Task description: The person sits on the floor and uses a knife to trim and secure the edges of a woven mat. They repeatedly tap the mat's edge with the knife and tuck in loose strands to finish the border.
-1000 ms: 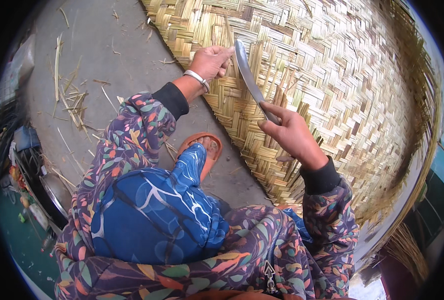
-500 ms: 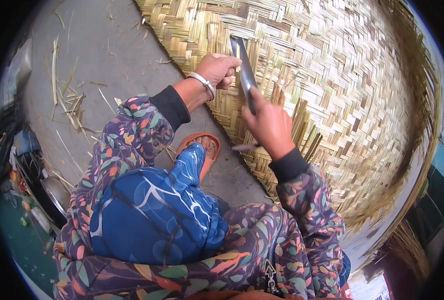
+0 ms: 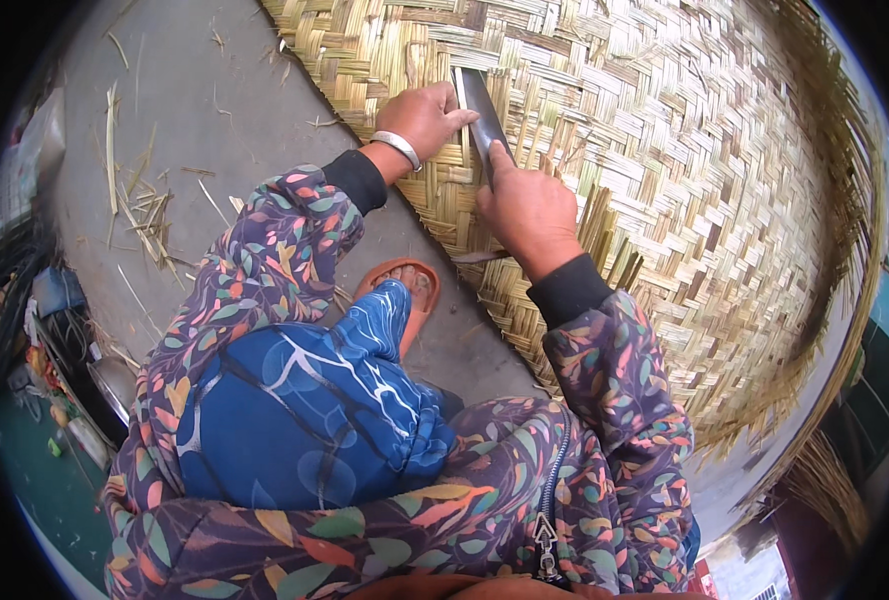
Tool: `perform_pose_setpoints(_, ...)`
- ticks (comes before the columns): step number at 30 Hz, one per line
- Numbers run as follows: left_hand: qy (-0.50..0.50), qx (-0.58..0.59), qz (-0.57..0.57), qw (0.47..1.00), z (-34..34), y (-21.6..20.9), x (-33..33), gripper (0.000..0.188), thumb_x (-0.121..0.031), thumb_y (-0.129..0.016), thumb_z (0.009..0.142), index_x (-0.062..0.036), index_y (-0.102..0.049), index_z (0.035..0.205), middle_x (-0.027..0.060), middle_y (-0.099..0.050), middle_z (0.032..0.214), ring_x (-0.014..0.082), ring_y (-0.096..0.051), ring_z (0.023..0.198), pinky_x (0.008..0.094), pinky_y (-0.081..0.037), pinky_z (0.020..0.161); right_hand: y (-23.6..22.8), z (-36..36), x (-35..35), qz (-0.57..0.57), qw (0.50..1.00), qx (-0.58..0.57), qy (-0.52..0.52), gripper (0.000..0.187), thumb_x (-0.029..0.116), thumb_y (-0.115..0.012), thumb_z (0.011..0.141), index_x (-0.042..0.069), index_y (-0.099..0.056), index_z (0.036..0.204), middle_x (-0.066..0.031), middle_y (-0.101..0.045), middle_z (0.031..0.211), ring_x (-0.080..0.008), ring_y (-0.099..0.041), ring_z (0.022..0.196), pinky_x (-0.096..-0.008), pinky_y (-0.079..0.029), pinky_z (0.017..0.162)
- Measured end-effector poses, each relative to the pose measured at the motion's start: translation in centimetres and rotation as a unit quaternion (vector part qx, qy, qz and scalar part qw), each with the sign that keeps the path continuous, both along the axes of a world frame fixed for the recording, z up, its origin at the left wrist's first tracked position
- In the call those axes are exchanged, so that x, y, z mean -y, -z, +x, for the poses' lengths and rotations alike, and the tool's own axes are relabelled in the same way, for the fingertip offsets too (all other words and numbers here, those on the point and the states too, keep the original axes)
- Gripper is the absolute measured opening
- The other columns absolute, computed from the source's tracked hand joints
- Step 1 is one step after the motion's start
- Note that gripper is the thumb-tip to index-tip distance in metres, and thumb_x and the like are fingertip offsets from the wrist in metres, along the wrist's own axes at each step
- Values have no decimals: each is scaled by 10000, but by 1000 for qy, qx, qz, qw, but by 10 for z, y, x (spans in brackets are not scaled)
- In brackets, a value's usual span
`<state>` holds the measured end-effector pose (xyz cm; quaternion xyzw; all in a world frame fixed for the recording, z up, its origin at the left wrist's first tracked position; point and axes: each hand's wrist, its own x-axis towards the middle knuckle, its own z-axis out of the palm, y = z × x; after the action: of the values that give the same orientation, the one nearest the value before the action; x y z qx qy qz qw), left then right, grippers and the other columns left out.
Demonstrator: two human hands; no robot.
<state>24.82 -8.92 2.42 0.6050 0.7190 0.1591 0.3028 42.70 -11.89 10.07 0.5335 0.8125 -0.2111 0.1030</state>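
A broad woven mat (image 3: 685, 190) of yellow-tan split strips spreads across the upper right. Closed round a dark flat metal blade (image 3: 482, 105), my right hand (image 3: 533, 210) rests low over the weave with the thumb laid along the tool. The blade's far end goes in among the strips; the tool's narrow rear end (image 3: 482, 257) sticks out behind the hand. Just left of it, my left hand (image 3: 420, 122), with a silver bangle at the wrist, pinches a thin pale strip (image 3: 464, 98) beside the blade. The fingers hide the strip's lower part.
Upright cut strip ends (image 3: 610, 235) stand up from the mat right of my right hand. Loose strip scraps (image 3: 147, 222) lie on the grey floor at left. My foot in an orange sandal (image 3: 420, 300) is beside the mat's edge. A bundle of stalks (image 3: 830, 485) lies lower right.
My right hand and the blade have moved forward and slightly left, with more of the blade under the strips. My left hand has shifted slightly left, and the pale strip now shows beside the blade.
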Motion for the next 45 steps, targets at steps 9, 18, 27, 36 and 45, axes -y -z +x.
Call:
perform_pose_setpoints(9,-10,-8,68,998,-4,5,10,280,-376,-676,839,-105,-637,896,73,-654,718,240,-635,627,372,-493,589,-109,105,15,-206,978,-28,-4,538,216,-643,785,125,-525,1302,-168,-642,684,-288,-645,603,-396,-510,582)
perform_pose_setpoints(18,-108,505,-224,826,5,-15,-19,279,-212,-691,858,-30,-565,1027,24,-631,782,75,-610,566,204,-455,450,-122,108,1,-434,785,-348,272,560,115,-679,838,48,-484,1358,61,-557,800,-6,-406,644,-184,-339,575)
perform_pose_setpoints(27,-198,411,-138,879,18,-12,11,186,-179,-711,835,-28,-604,812,26,-596,594,74,-552,436,224,-440,386,-50,96,20,-374,853,-293,218,542,231,-647,827,58,-523,1325,-84,-656,823,-113,-577,700,-267,-457,648)
perform_pose_setpoints(36,-151,492,-239,823,4,-12,4,232,-254,-700,865,-75,-554,839,-7,-614,684,48,-604,529,153,-470,430,-63,88,-9,-381,897,-168,149,544,246,-633,780,47,-558,1281,-210,-676,973,-262,-669,871,-340,-500,809)
perform_pose_setpoints(45,-130,424,-268,855,1,-12,-5,336,-357,-689,860,-41,-575,863,42,-631,633,69,-612,493,159,-457,394,-18,40,18,-110,987,-83,77,543,307,-624,771,160,-539,1287,-155,-678,780,-342,-660,729,-451,-519,672)
